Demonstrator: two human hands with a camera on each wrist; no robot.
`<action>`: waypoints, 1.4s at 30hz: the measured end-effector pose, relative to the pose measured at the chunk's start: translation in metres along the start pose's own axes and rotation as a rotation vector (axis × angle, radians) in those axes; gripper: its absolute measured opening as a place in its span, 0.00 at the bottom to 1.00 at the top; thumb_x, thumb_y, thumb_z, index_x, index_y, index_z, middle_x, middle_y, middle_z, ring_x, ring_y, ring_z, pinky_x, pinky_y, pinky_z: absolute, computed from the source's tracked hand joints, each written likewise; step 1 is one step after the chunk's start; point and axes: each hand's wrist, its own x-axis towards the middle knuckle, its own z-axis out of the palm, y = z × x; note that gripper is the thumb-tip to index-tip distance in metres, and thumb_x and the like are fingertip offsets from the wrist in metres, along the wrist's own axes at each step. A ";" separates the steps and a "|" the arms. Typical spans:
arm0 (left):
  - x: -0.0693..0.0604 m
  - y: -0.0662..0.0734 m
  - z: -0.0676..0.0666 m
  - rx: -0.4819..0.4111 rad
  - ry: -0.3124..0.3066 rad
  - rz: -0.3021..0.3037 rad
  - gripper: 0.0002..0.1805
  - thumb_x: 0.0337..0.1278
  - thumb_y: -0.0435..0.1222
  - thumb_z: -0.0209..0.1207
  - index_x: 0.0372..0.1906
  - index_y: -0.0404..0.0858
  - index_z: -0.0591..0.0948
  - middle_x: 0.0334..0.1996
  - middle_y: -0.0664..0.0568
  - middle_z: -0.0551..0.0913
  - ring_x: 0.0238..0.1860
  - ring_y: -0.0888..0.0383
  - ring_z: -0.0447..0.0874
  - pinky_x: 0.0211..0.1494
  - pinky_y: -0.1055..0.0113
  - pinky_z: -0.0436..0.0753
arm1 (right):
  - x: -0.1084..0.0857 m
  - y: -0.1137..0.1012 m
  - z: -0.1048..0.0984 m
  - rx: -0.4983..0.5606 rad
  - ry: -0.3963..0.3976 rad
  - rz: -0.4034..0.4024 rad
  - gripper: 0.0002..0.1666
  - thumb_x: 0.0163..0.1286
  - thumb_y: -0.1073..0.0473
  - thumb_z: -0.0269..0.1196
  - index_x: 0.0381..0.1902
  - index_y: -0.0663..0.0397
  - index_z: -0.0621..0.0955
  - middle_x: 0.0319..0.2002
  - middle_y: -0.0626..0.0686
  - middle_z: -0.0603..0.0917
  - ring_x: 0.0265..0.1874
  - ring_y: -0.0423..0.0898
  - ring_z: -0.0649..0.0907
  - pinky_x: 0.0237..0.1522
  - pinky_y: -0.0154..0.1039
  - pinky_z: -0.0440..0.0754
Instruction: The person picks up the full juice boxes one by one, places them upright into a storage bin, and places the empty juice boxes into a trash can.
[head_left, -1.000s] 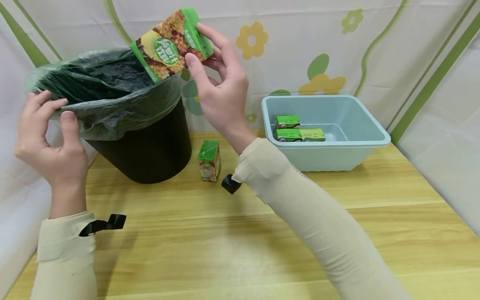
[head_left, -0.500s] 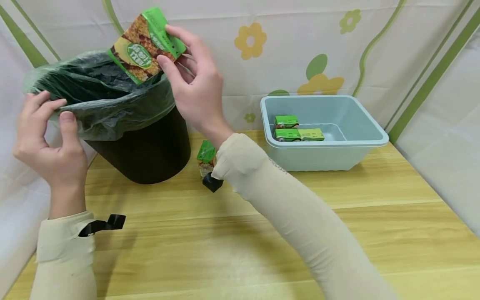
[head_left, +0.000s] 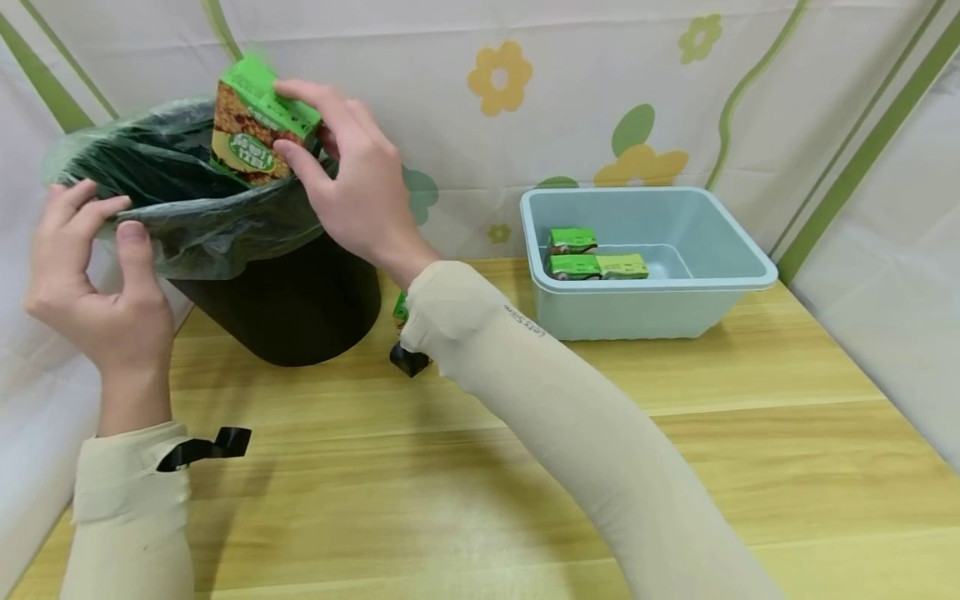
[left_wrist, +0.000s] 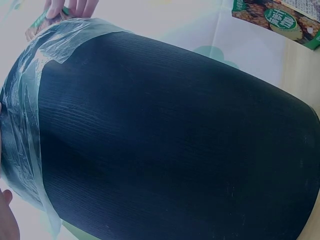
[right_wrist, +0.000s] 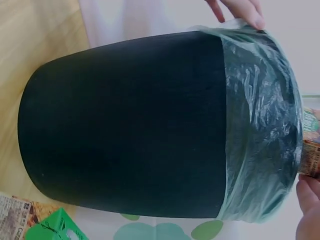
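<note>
My right hand [head_left: 356, 171] holds a green-and-brown juice carton [head_left: 243, 125] between thumb and fingers, tilted over the opening of a black trash bin [head_left: 292, 308]. The carton's lower edge lies behind the rim of the green plastic bag [head_left: 225, 229] lining the bin. At the bin's left side, my left hand [head_left: 105, 292] holds the bagged rim, thumb outside and fingers bent over the edge. The bin's dark wall fills most of the left wrist view. Another juice carton [head_left: 401, 310] stands on the table, mostly hidden by my right sleeve; the right wrist view shows part of this standing carton [right_wrist: 50, 227].
A pale blue plastic tub [head_left: 630, 312] stands to the right, with several small green cartons [head_left: 573, 267] at its left end. Beneath everything is a wood-grain table [head_left: 480, 500]. A white curtain [head_left: 450, 50] with printed flowers hangs right behind the bin and tub.
My right hand has carried the juice carton left and lower, from beside the bin's rim to over its opening, turning it more upright. My left hand stays at the rim.
</note>
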 end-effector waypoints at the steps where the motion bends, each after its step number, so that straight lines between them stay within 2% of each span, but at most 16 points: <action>1: 0.000 0.000 0.000 -0.003 0.001 -0.002 0.19 0.63 0.43 0.61 0.47 0.34 0.92 0.58 0.51 0.90 0.71 0.56 0.81 0.84 0.66 0.66 | 0.001 0.000 0.000 -0.039 -0.020 0.002 0.30 0.81 0.50 0.62 0.77 0.42 0.74 0.66 0.48 0.78 0.55 0.38 0.77 0.56 0.20 0.73; 4: 0.000 0.000 -0.001 -0.003 0.001 -0.007 0.19 0.63 0.43 0.61 0.47 0.34 0.92 0.58 0.51 0.90 0.71 0.56 0.80 0.84 0.66 0.66 | 0.004 -0.001 0.001 -0.128 -0.075 0.012 0.30 0.81 0.48 0.61 0.77 0.40 0.73 0.68 0.47 0.78 0.58 0.38 0.77 0.56 0.25 0.74; 7: 0.002 0.000 -0.003 -0.001 0.004 -0.012 0.19 0.63 0.43 0.61 0.47 0.33 0.92 0.58 0.52 0.89 0.71 0.56 0.80 0.84 0.67 0.66 | 0.008 -0.003 0.002 -0.206 -0.118 0.016 0.30 0.82 0.46 0.59 0.78 0.38 0.72 0.70 0.46 0.77 0.63 0.39 0.78 0.59 0.27 0.75; 11: 0.003 -0.002 -0.006 0.013 -0.001 -0.012 0.19 0.64 0.43 0.60 0.48 0.33 0.92 0.59 0.52 0.89 0.72 0.56 0.80 0.84 0.67 0.65 | 0.012 -0.005 0.004 -0.295 -0.178 0.005 0.30 0.83 0.45 0.58 0.78 0.37 0.71 0.69 0.47 0.77 0.61 0.39 0.79 0.57 0.26 0.76; 16: 0.004 -0.005 -0.009 0.031 -0.009 -0.010 0.20 0.65 0.42 0.59 0.49 0.33 0.91 0.60 0.52 0.88 0.72 0.57 0.79 0.84 0.67 0.64 | 0.016 -0.007 0.005 -0.368 -0.236 -0.014 0.30 0.83 0.45 0.56 0.79 0.37 0.70 0.69 0.48 0.77 0.62 0.39 0.80 0.58 0.25 0.77; 19: 0.005 -0.007 -0.010 0.042 -0.015 -0.006 0.20 0.66 0.42 0.59 0.50 0.33 0.91 0.61 0.52 0.88 0.73 0.57 0.78 0.85 0.67 0.64 | 0.018 -0.008 0.005 -0.395 -0.264 -0.020 0.31 0.84 0.44 0.55 0.79 0.38 0.69 0.67 0.48 0.78 0.59 0.40 0.80 0.54 0.26 0.78; 28: 0.005 -0.010 -0.010 0.039 -0.013 0.001 0.20 0.66 0.42 0.59 0.49 0.33 0.91 0.60 0.53 0.88 0.72 0.55 0.79 0.85 0.66 0.63 | 0.025 -0.011 0.005 -0.509 -0.339 -0.027 0.30 0.84 0.42 0.53 0.79 0.37 0.69 0.65 0.45 0.81 0.56 0.40 0.81 0.51 0.29 0.78; 37: 0.004 -0.008 -0.010 0.042 -0.005 0.002 0.20 0.65 0.42 0.59 0.50 0.32 0.91 0.60 0.51 0.88 0.72 0.56 0.79 0.85 0.65 0.64 | 0.025 -0.010 0.004 -0.533 -0.370 -0.032 0.28 0.86 0.43 0.51 0.79 0.36 0.69 0.68 0.45 0.80 0.60 0.40 0.81 0.56 0.28 0.78; 42: 0.003 -0.007 -0.009 0.028 0.003 0.006 0.20 0.65 0.42 0.60 0.49 0.32 0.91 0.60 0.51 0.89 0.71 0.55 0.80 0.85 0.65 0.64 | 0.023 -0.009 0.002 -0.519 -0.369 -0.050 0.28 0.86 0.44 0.50 0.78 0.38 0.70 0.72 0.44 0.78 0.57 0.40 0.83 0.55 0.28 0.79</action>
